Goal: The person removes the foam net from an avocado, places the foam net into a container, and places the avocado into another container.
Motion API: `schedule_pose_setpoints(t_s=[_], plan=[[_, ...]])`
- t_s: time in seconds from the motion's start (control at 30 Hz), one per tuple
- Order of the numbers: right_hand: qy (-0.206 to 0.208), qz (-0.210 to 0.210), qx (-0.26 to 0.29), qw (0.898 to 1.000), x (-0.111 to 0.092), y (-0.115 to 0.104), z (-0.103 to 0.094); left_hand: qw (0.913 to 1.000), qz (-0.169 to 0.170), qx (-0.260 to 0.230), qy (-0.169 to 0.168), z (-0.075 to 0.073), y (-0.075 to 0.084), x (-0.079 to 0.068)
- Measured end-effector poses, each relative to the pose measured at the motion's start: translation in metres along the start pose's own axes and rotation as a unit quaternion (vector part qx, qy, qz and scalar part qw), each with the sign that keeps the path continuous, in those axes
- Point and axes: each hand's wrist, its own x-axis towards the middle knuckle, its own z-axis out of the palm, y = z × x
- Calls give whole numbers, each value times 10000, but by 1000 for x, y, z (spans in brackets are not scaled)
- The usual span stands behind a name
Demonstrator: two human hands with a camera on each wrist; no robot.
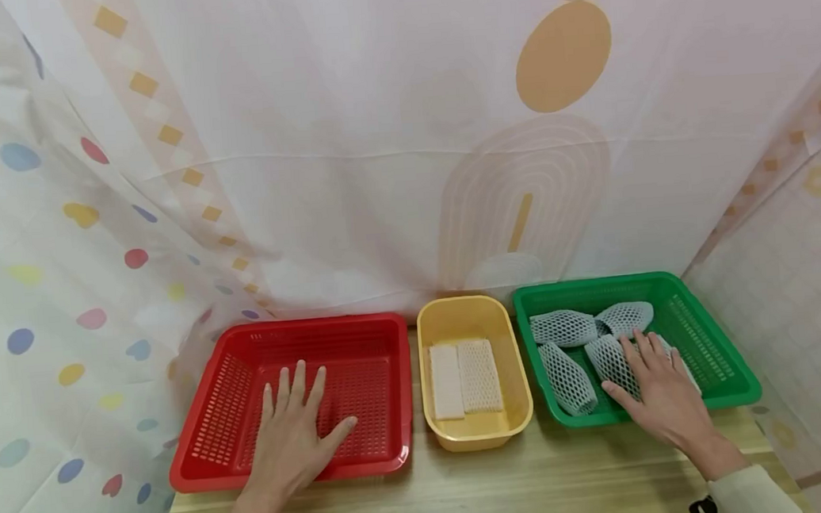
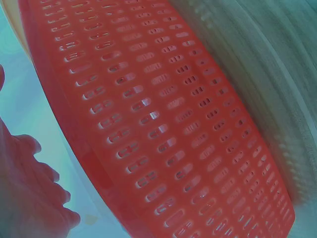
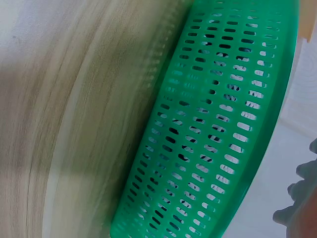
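Observation:
In the head view my left hand (image 1: 291,440) is spread above the near part of a red plastic basket (image 1: 203,462), whose slotted floor shows. My right hand (image 1: 667,401), fingers apart, is over the front of a green plastic basket (image 1: 729,377). Several white foam net sleeves (image 1: 565,377) lie in the green basket, one of them partly hidden under the right hand; whether it is touched I cannot tell. Both wrist views show the baskets' slotted outer walls, with the left fingers (image 2: 54,193) and right fingers (image 3: 297,191) at the frame edges.
Between the baskets stands a yellow plastic tub (image 1: 480,434) holding a plain white rectangular piece (image 1: 446,381) and a netted white one (image 1: 479,375). All three containers sit on a wooden table (image 1: 484,498). A patterned curtain (image 1: 347,173) hangs close behind and at both sides.

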Motion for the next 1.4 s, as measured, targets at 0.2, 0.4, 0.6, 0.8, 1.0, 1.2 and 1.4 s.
schedule_pose_setpoints(t_s=[0.2,0.4,0.6,0.8,1.0,1.2,1.4], plan=[[-63,87,42,9999,2,0,0,10000,15,2,16,1,3,1],[-93,95,191,9997,5,-4,1,9999,17,-61,97,0,11,2],[180,35,132,9997,13,-13,3,9995,18,-275,138,-1,29,6],[301,2,98,9995,18,-20,14,9977,7,-586,355,8,48,4],[105,180,141,9997,27,-29,17,9932,147,-930,686,19,69,4],[-129,316,383,9987,34,-35,24,9888,323,-1173,868,28,89,6],[-320,420,515,9973,36,-39,30,9841,353,-1472,925,34,107,6]])
